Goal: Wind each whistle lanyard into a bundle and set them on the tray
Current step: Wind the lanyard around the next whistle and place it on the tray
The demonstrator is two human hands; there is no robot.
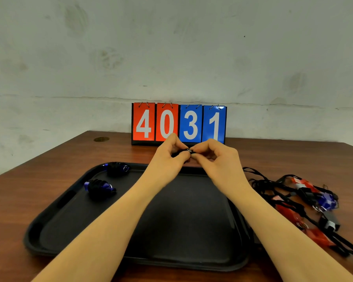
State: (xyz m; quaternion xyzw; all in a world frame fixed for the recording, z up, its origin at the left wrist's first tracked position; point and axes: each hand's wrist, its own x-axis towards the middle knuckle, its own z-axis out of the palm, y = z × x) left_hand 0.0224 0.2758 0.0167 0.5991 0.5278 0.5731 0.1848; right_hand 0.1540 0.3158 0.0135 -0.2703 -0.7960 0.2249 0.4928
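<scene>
Head view: both hands, left hand (169, 153) and right hand (210, 153), fingers curled, pinching a half-hidden whistle bundle (189, 151) above the tray (192, 261) at 12 o'clock; best kept taut, loose end tucked, then parked beside the blue bundles (99, 187) at 10 o'clock.

Black, blue, red and brown around the hands

Between the left hand (170, 154) and right hand (212, 157) shows a black bundle (189, 152) with a silvery glint. Under both forearms lies a black tray (183, 224) on a reddish-brown wood-grain table (49, 174). Left of the left hand sit two blue whistles wrapped in black cord (108, 180). Right of the right hand lie loose black lanyards with red, blue and black whistles (306, 204). Beyond the hands a flip scoreboard (178, 124) has two red and two blue cards with white digits.
</scene>
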